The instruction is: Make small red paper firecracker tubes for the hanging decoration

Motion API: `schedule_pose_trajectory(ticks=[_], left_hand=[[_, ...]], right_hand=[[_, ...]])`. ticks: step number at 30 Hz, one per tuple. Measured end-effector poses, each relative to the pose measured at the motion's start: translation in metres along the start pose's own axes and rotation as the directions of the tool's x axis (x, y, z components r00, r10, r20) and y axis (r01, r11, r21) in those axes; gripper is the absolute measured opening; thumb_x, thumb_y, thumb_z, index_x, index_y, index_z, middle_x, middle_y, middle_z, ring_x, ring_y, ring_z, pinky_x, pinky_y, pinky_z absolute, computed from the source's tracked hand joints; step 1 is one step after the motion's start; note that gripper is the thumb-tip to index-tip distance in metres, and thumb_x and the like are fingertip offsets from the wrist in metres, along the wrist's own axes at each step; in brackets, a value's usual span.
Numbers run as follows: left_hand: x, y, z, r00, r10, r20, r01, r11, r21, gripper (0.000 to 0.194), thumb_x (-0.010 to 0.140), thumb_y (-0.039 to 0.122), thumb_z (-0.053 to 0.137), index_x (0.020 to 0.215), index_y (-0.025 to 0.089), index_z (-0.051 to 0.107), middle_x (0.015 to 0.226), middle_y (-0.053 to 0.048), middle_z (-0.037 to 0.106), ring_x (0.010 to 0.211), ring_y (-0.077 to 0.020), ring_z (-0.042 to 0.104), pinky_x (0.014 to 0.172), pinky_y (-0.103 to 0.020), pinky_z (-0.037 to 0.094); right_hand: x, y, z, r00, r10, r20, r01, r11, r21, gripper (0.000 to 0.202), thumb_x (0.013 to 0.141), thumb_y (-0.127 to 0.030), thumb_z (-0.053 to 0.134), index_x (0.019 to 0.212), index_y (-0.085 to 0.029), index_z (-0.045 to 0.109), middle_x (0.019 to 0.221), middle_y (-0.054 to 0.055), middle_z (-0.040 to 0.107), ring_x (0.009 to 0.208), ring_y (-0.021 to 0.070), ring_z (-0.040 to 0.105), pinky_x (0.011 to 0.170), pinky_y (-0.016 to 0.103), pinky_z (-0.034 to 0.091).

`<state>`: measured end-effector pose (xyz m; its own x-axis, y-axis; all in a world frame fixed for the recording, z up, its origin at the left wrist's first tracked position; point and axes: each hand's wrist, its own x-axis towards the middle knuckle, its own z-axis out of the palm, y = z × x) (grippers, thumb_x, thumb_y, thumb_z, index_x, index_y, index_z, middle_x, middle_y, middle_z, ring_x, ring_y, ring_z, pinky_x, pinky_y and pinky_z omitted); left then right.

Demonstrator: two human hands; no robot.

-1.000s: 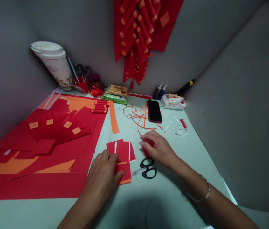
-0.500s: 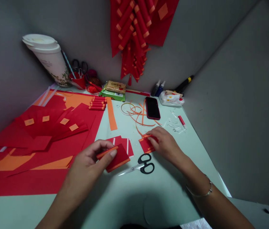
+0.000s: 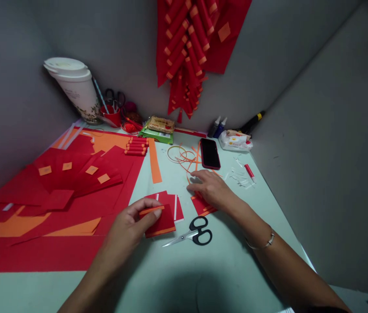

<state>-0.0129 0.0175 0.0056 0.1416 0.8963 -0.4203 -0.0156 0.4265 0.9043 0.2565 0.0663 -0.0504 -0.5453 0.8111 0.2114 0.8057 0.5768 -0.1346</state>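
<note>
My left hand pinches a red paper piece with orange strips along two edges. Behind it, red papers with white strips lie on the table. My right hand is over a stack of red pieces with orange edges, its fingers apart near the thin orange strips; the hand partly hides the stack. Black-handled scissors lie between the hands, blades toward the left.
Large red and orange sheets cover the left side. Small red rolls, a snack pack, a phone and a red tube lie farther back. A white cup stands back left; red paper rolls hang on the wall.
My right hand has moved left and slightly back, off the top of the small stack toward the thin orange strips. The piece in my left hand has turned a little. The camera view has shifted slightly.
</note>
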Motion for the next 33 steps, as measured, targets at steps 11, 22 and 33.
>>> schedule_pose_trajectory(ticks=[11,22,33], left_hand=[[-0.004,-0.002,0.003,0.999,-0.003,-0.054,0.004,1.000,0.027,0.025,0.065,0.040,0.083,0.080,0.021,0.077,0.069,-0.003,0.072,0.064,-0.0190,0.061,0.060,-0.025,0.042],[-0.001,-0.005,0.000,1.000,-0.023,-0.019,0.026,0.988,0.150,0.026,0.065,0.044,0.081,0.079,0.022,0.076,0.072,-0.001,0.072,0.068,-0.0192,0.063,0.064,-0.028,0.047],[0.003,-0.012,-0.001,0.999,-0.029,0.024,0.023,0.972,0.236,0.027,0.069,0.045,0.075,0.085,0.024,0.076,0.086,-0.003,0.077,0.082,-0.0220,0.066,0.074,-0.032,0.049]], right_hand=[[-0.003,-0.041,-0.066,0.983,0.073,-0.170,0.028,0.849,0.527,0.019,0.091,-0.015,0.054,0.100,-0.026,0.067,0.118,0.007,0.068,0.120,0.0267,0.057,0.103,0.052,0.044],[-0.019,-0.089,-0.105,0.922,0.326,0.209,-0.349,0.464,0.815,0.008,0.091,-0.029,0.063,0.092,-0.024,0.069,0.084,0.002,0.070,0.076,0.0177,0.064,0.070,0.032,0.050],[0.002,-0.100,-0.063,0.838,0.367,0.404,-0.543,0.484,0.686,0.013,0.084,-0.025,0.058,0.074,-0.019,0.062,0.062,-0.004,0.056,0.055,0.0091,0.044,0.050,0.023,0.033]])
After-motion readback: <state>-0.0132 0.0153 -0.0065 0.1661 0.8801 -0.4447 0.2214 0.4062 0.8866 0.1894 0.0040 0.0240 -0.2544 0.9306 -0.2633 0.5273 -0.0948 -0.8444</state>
